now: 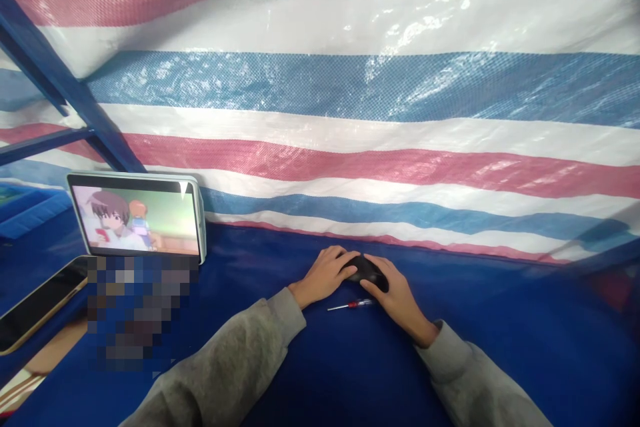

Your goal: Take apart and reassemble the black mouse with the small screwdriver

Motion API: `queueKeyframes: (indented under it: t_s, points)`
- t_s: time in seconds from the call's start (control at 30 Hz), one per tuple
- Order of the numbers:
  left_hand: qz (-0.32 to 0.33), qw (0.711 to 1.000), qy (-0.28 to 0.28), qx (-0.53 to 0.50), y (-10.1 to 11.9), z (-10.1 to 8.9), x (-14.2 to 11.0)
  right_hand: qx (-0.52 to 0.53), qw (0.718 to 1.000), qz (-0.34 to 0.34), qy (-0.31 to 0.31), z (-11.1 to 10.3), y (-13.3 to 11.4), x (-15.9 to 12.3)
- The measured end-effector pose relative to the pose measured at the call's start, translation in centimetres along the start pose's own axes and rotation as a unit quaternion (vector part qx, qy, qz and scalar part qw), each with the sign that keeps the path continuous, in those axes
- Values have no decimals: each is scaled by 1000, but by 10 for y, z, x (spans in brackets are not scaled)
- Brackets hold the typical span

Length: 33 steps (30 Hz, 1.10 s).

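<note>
A black computer mouse rests on the blue table surface, between my two hands. My left hand lies against its left side, with the thumb and fingers closed on the edge. From the right, my right hand grips the other side, thumb near the front edge and fingers over the top. Just below the mouse lies a small screwdriver with a thin metal shaft and a red and clear handle; neither hand touches it. The handle's right end reaches close to my right thumb.
At the left, a tablet in a pale case stands upright, playing a cartoon. A smartphone lies near another person's arm, beside a blurred patch. A blue tray sits farther left. Striped plastic sheeting hangs behind the blue table.
</note>
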<state>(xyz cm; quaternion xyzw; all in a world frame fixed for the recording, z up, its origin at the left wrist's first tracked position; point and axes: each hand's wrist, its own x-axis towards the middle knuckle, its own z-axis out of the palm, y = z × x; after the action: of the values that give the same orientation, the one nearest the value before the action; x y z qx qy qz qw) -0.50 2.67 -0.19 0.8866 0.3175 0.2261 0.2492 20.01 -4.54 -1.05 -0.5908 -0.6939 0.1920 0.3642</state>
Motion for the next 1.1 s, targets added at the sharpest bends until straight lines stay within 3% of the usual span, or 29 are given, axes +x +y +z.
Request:
queueKeyframes:
  t_s: [0.17,0.43,0.67,0.87,1.1]
  points:
    - [13,1000,-7,6,-7,3,-2,-3,1000,11,4,0,2,0]
    - [26,999,-5,-31,-15,7,-2,-29,998,-58,-8,-2,9,-2]
    - [19,999,-6,-41,-11,4,-2,-19,998,-67,11,-6,6,-3]
    - [0,999,-10,-47,-7,0,-3,22,998,-41,50,-6,4,0]
    - [-21,996,42,-75,-6,1,-2,20,996,1,87,-2,12,3]
